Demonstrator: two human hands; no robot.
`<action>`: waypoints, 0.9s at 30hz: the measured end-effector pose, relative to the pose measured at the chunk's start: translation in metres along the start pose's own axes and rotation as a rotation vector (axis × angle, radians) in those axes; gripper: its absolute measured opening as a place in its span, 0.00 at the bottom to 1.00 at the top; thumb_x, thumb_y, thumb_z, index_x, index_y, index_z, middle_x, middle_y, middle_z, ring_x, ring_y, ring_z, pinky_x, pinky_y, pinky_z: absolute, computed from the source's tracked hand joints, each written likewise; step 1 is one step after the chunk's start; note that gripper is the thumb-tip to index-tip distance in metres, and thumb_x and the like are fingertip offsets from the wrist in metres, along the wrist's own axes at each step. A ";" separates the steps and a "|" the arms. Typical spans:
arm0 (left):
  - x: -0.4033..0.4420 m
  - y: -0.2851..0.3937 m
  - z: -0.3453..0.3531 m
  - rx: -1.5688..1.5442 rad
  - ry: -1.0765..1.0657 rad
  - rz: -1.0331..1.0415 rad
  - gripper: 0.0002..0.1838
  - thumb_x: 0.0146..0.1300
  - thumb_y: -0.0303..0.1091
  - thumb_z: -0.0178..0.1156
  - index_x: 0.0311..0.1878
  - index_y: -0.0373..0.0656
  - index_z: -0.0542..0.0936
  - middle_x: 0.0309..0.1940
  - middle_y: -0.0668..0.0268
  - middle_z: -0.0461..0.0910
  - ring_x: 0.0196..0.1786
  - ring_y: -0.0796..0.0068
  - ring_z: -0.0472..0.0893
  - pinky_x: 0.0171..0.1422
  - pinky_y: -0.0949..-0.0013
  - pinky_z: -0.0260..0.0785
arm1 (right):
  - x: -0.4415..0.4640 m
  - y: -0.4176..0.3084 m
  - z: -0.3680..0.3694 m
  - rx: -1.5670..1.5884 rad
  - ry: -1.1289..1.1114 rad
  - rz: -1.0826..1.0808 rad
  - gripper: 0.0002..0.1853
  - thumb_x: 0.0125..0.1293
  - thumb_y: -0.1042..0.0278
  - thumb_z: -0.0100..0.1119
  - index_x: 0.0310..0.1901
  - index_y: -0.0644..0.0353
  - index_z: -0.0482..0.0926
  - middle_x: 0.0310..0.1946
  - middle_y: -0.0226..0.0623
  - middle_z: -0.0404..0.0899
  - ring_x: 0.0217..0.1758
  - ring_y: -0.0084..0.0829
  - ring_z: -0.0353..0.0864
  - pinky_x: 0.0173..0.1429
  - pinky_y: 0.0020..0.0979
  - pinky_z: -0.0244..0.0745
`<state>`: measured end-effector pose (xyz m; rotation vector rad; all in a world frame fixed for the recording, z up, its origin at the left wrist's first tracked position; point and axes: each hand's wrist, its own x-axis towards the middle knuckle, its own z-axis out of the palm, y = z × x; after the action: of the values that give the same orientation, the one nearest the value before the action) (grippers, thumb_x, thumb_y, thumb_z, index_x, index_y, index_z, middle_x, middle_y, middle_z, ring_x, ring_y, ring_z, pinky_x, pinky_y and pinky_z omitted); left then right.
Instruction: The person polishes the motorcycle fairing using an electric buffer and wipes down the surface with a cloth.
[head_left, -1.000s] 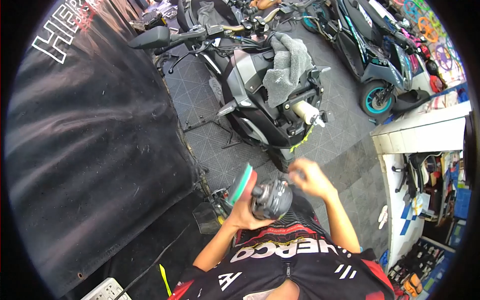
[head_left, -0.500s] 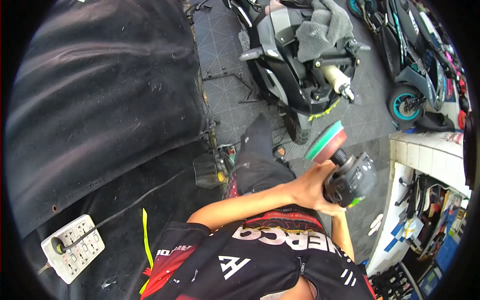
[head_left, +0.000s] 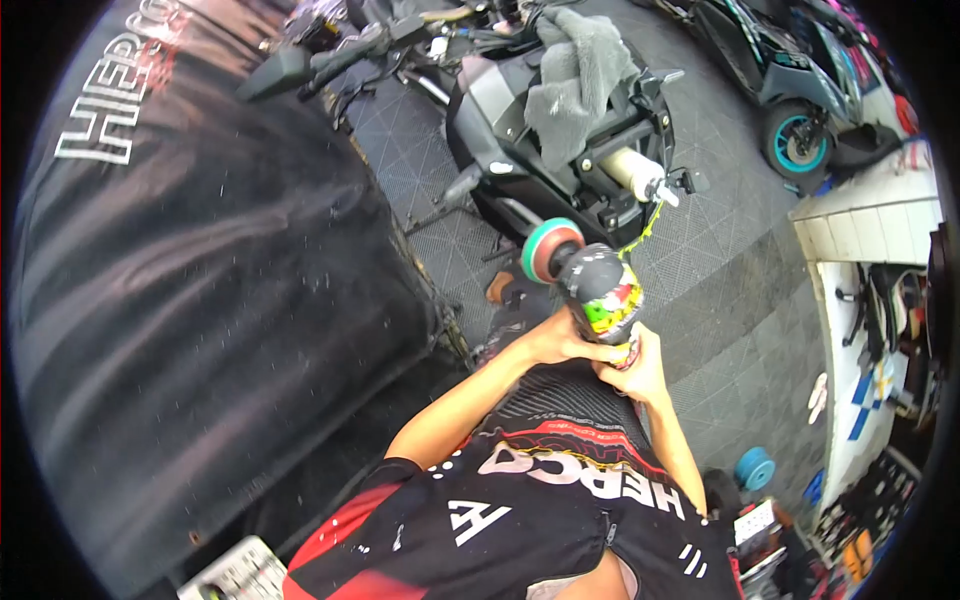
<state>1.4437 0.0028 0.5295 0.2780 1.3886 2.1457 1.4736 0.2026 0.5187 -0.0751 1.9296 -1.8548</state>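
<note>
A black polisher (head_left: 600, 285) with colourful stickers is held in front of my body in both hands. Its round pad (head_left: 550, 250), green at the rim with a reddish backing, points up and left near the rear of the motorcycle (head_left: 505, 130). My left hand (head_left: 565, 338) wraps around the polisher's body from the left. Closed around the lower end of the handle is my right hand (head_left: 642, 368). A grey towel (head_left: 580, 85) is draped over the motorcycle's seat area. Beneath it, a whitish bottle with a spray nozzle (head_left: 635, 177) rests at the motorcycle's tail.
A black cover (head_left: 220, 270) with white lettering spreads along the left. At its lower edge lies a white power strip (head_left: 235, 575). Another scooter with a turquoise wheel (head_left: 797, 138) stands at the upper right. A tiled shelf (head_left: 860, 205) and a blue round object (head_left: 755, 467) are on the right.
The polisher has moved left and turned, so its stickered top now shows. Both hands stay on it, and my right hand has come into clearer view. My view has shifted toward the motorcycle.
</note>
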 end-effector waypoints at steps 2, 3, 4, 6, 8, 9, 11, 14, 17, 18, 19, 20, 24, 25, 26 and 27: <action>0.005 0.007 -0.033 -0.068 0.008 0.000 0.35 0.56 0.32 0.81 0.66 0.38 0.77 0.59 0.63 0.82 0.63 0.73 0.80 0.73 0.63 0.71 | 0.026 -0.003 0.023 -0.096 0.066 -0.064 0.23 0.46 0.72 0.78 0.45 0.69 0.82 0.36 0.34 0.87 0.39 0.22 0.84 0.48 0.28 0.81; 0.007 0.005 -0.055 -0.003 -0.037 -0.037 0.37 0.56 0.33 0.81 0.68 0.39 0.75 0.62 0.63 0.82 0.65 0.71 0.80 0.75 0.61 0.69 | 0.039 0.010 0.034 -0.083 0.121 -0.063 0.24 0.45 0.69 0.79 0.44 0.69 0.83 0.37 0.36 0.88 0.40 0.24 0.87 0.50 0.29 0.82; 0.008 0.007 -0.077 0.064 -0.083 -0.083 0.39 0.56 0.34 0.81 0.69 0.38 0.75 0.63 0.62 0.81 0.67 0.69 0.79 0.77 0.60 0.68 | 0.049 0.019 0.044 -0.132 0.155 -0.044 0.26 0.45 0.66 0.80 0.45 0.70 0.84 0.37 0.39 0.89 0.41 0.27 0.88 0.51 0.31 0.83; 0.012 0.006 -0.112 -0.066 -0.141 -0.165 0.39 0.56 0.34 0.82 0.69 0.39 0.75 0.63 0.62 0.81 0.67 0.69 0.79 0.77 0.61 0.68 | 0.066 0.017 0.068 -0.188 0.230 0.020 0.27 0.45 0.64 0.80 0.46 0.70 0.84 0.36 0.40 0.89 0.41 0.28 0.89 0.50 0.31 0.83; 0.017 0.010 -0.139 -0.069 -0.193 -0.207 0.36 0.55 0.33 0.82 0.65 0.39 0.77 0.60 0.64 0.82 0.64 0.71 0.80 0.74 0.62 0.70 | 0.078 0.017 0.093 -0.162 0.300 0.054 0.26 0.45 0.65 0.80 0.46 0.70 0.83 0.36 0.39 0.89 0.40 0.27 0.88 0.50 0.32 0.83; 0.021 0.016 -0.151 -0.054 -0.231 -0.220 0.35 0.55 0.33 0.82 0.64 0.39 0.78 0.59 0.64 0.82 0.63 0.72 0.80 0.73 0.62 0.71 | 0.086 0.015 0.104 -0.153 0.329 0.064 0.26 0.45 0.66 0.80 0.46 0.70 0.83 0.36 0.38 0.89 0.40 0.26 0.88 0.50 0.32 0.83; 0.025 0.019 -0.172 -0.049 -0.296 -0.247 0.35 0.56 0.34 0.81 0.66 0.38 0.78 0.60 0.63 0.82 0.63 0.71 0.80 0.73 0.62 0.71 | 0.096 0.012 0.124 -0.070 0.389 0.065 0.24 0.47 0.69 0.78 0.47 0.70 0.83 0.37 0.35 0.88 0.39 0.25 0.86 0.49 0.31 0.82; 0.029 0.023 -0.191 -0.085 -0.345 -0.315 0.34 0.55 0.35 0.82 0.64 0.39 0.79 0.57 0.65 0.83 0.61 0.72 0.81 0.71 0.62 0.72 | 0.098 0.011 0.146 0.012 0.427 0.166 0.23 0.49 0.72 0.77 0.48 0.70 0.82 0.36 0.33 0.87 0.38 0.23 0.85 0.48 0.30 0.82; 0.025 0.035 -0.201 -0.010 -0.417 -0.367 0.32 0.57 0.39 0.81 0.62 0.40 0.79 0.55 0.65 0.84 0.59 0.74 0.81 0.69 0.63 0.73 | 0.098 0.003 0.156 0.112 0.396 0.292 0.22 0.49 0.74 0.76 0.48 0.69 0.81 0.35 0.31 0.86 0.36 0.21 0.83 0.44 0.29 0.81; 0.023 0.038 -0.203 0.013 -0.448 -0.387 0.32 0.57 0.40 0.81 0.62 0.40 0.79 0.55 0.65 0.84 0.59 0.74 0.81 0.68 0.63 0.73 | 0.096 -0.002 0.159 0.143 0.374 0.340 0.22 0.50 0.75 0.76 0.47 0.69 0.81 0.34 0.31 0.85 0.35 0.21 0.82 0.42 0.28 0.80; 0.020 0.037 -0.207 0.007 -0.470 -0.388 0.30 0.59 0.40 0.80 0.61 0.40 0.79 0.54 0.65 0.84 0.58 0.74 0.81 0.67 0.63 0.74 | 0.098 -0.005 0.165 0.145 0.390 0.276 0.21 0.50 0.75 0.75 0.47 0.68 0.80 0.32 0.29 0.84 0.30 0.18 0.80 0.37 0.27 0.78; 0.019 0.039 -0.208 0.007 -0.466 -0.377 0.30 0.59 0.40 0.80 0.61 0.40 0.79 0.54 0.65 0.84 0.58 0.74 0.81 0.67 0.63 0.74 | 0.098 -0.005 0.170 0.148 0.404 0.264 0.21 0.51 0.75 0.75 0.47 0.68 0.80 0.32 0.29 0.84 0.30 0.19 0.80 0.37 0.27 0.78; 0.018 0.048 -0.219 0.002 -0.402 -0.334 0.28 0.59 0.38 0.79 0.60 0.39 0.80 0.53 0.64 0.85 0.57 0.73 0.82 0.66 0.63 0.75 | 0.109 -0.015 0.181 0.114 0.435 0.320 0.21 0.51 0.73 0.76 0.46 0.68 0.81 0.33 0.29 0.84 0.34 0.20 0.80 0.42 0.29 0.79; 0.018 0.044 -0.223 -0.016 -0.357 -0.352 0.28 0.59 0.38 0.79 0.59 0.38 0.80 0.52 0.64 0.85 0.56 0.73 0.83 0.65 0.62 0.75 | 0.114 -0.016 0.184 0.066 0.449 0.341 0.21 0.51 0.73 0.77 0.46 0.68 0.81 0.33 0.29 0.85 0.35 0.21 0.81 0.43 0.29 0.79; 0.021 0.043 -0.225 -0.033 -0.323 -0.365 0.27 0.59 0.38 0.79 0.58 0.38 0.81 0.50 0.63 0.86 0.54 0.72 0.83 0.65 0.61 0.76 | 0.118 -0.018 0.187 0.012 0.471 0.358 0.21 0.51 0.72 0.77 0.46 0.68 0.82 0.34 0.30 0.85 0.36 0.21 0.81 0.44 0.30 0.79; 0.022 0.047 -0.224 -0.031 -0.321 -0.322 0.27 0.59 0.37 0.78 0.59 0.37 0.80 0.51 0.64 0.86 0.55 0.73 0.83 0.65 0.62 0.76 | 0.120 -0.021 0.188 0.038 0.493 0.337 0.21 0.51 0.71 0.77 0.46 0.68 0.82 0.34 0.30 0.85 0.36 0.22 0.81 0.45 0.30 0.79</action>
<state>1.3068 -0.1726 0.4699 0.3449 1.1301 1.7679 1.4281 -0.0168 0.5076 0.7371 2.0490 -1.7860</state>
